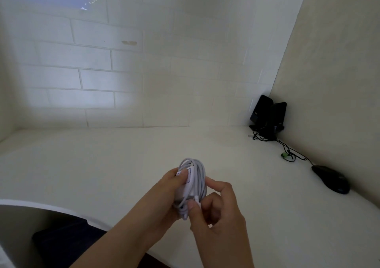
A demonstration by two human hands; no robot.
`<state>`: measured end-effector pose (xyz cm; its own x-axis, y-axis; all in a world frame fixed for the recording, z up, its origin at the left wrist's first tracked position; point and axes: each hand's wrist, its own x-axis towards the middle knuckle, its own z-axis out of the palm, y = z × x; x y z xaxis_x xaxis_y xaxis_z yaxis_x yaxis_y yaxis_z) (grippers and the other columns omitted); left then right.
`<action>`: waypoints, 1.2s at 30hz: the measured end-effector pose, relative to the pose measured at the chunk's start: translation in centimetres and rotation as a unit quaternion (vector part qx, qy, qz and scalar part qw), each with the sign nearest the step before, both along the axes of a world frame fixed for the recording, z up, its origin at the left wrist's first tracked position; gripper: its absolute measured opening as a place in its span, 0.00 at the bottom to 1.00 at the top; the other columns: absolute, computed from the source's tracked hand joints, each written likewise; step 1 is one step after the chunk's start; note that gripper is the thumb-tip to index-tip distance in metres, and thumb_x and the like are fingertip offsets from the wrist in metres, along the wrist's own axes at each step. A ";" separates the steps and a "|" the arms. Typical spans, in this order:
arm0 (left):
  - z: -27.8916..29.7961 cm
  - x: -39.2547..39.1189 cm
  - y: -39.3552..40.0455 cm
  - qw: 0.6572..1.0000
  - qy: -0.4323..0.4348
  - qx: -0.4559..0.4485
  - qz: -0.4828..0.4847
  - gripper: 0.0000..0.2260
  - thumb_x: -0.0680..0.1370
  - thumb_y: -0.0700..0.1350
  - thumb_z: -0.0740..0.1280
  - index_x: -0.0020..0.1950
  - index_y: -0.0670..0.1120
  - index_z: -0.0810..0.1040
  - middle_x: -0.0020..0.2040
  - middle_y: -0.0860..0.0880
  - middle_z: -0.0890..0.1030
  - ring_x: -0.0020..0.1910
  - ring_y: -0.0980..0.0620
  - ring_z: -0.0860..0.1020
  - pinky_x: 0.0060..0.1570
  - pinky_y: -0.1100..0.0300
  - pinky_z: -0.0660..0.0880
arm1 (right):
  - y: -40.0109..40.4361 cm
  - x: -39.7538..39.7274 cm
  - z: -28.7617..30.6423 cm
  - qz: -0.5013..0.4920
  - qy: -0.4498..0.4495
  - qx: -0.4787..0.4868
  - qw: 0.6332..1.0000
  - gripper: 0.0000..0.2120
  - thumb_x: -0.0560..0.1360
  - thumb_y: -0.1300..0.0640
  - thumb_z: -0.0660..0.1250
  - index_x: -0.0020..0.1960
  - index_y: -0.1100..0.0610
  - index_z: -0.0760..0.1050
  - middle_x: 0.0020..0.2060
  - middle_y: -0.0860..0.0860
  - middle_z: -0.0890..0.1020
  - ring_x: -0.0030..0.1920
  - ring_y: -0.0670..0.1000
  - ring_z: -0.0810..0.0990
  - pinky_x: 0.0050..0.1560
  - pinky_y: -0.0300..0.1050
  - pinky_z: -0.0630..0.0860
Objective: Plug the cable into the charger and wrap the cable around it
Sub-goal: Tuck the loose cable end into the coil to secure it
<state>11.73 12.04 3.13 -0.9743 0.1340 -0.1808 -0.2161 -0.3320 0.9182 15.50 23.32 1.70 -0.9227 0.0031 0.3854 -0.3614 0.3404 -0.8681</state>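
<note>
Your left hand [164, 189] grips the charger [188, 182], a smooth white block, with the thumb pressed on its upper face. The charger is held above the pale matte desk [82, 165], near its front edge. The cable [198, 174], thin, white and round, runs in several close loops around the block's length. Your right hand [218, 206] pinches the cable end at the lower side of the bundle between thumb and forefinger; the other fingers curl loosely. At far right, a glossy black mouse [331, 179] lies on the desk, its thin black cord leading back to two black speakers [267, 114] in the corner.
</note>
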 end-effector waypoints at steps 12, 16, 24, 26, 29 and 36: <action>0.3 1.3 0.5 0.983 0.102 -0.092 0.124 0.11 0.68 0.52 0.71 0.49 0.56 0.77 0.41 0.45 0.81 0.30 0.50 0.76 0.26 0.59 0.72 | 0.1 1.3 1.2 0.072 -0.097 -0.079 0.989 0.17 0.75 0.63 0.69 0.51 0.41 0.71 0.25 0.49 0.82 0.22 0.42 0.77 0.31 0.31 0.76; 0.0 1.3 0.1 0.972 0.114 -0.119 0.168 0.23 0.59 0.56 0.73 0.53 0.59 0.75 0.42 0.50 0.80 0.32 0.52 0.75 0.24 0.63 0.68 | 1.1 0.9 2.4 0.094 -0.136 -0.164 0.973 0.05 0.76 0.60 0.69 0.44 0.54 0.74 0.23 0.52 0.83 0.21 0.45 0.77 0.24 0.30 0.71; -0.8 1.4 0.1 0.946 0.136 -0.205 0.209 0.20 0.63 0.69 0.64 0.49 0.60 0.71 0.45 0.54 0.79 0.41 0.51 0.78 0.40 0.54 0.75 | 3.1 0.4 5.4 0.168 -0.244 -0.269 0.916 0.01 0.66 0.65 0.70 0.35 0.61 0.78 0.22 0.50 0.78 0.22 0.45 0.71 0.20 0.31 0.70; -0.7 1.8 0.1 0.945 0.145 -0.210 0.203 0.23 0.60 0.70 0.59 0.50 0.61 0.71 0.45 0.54 0.78 0.42 0.52 0.78 0.40 0.54 0.76 | 3.4 0.3 6.1 0.193 -0.257 -0.306 0.896 0.05 0.62 0.61 0.67 0.37 0.61 0.77 0.25 0.52 0.82 0.24 0.45 0.78 0.23 0.33 0.76; -0.4 2.4 -0.1 0.939 0.166 -0.226 0.198 0.25 0.62 0.68 0.54 0.54 0.59 0.72 0.44 0.56 0.80 0.43 0.57 0.79 0.43 0.58 0.78 | 3.4 0.1 6.0 0.183 -0.252 -0.269 0.911 0.02 0.63 0.59 0.68 0.36 0.56 0.79 0.29 0.50 0.85 0.28 0.44 0.78 0.32 0.39 0.74; -0.5 2.4 -0.6 0.919 0.193 -0.269 0.214 0.19 0.65 0.66 0.52 0.51 0.60 0.70 0.41 0.70 0.78 0.40 0.71 0.75 0.33 0.77 0.69 | 2.9 0.8 5.7 0.162 -0.254 -0.144 0.942 0.14 0.78 0.68 0.62 0.34 0.62 0.76 0.19 0.49 0.76 0.17 0.44 0.67 0.17 0.31 0.64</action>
<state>14.10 11.43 2.68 -0.9225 -0.2844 0.2611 0.2048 0.2129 0.9554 16.26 26.24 7.45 -0.9583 -0.2739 -0.0812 0.0822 0.0076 -0.9966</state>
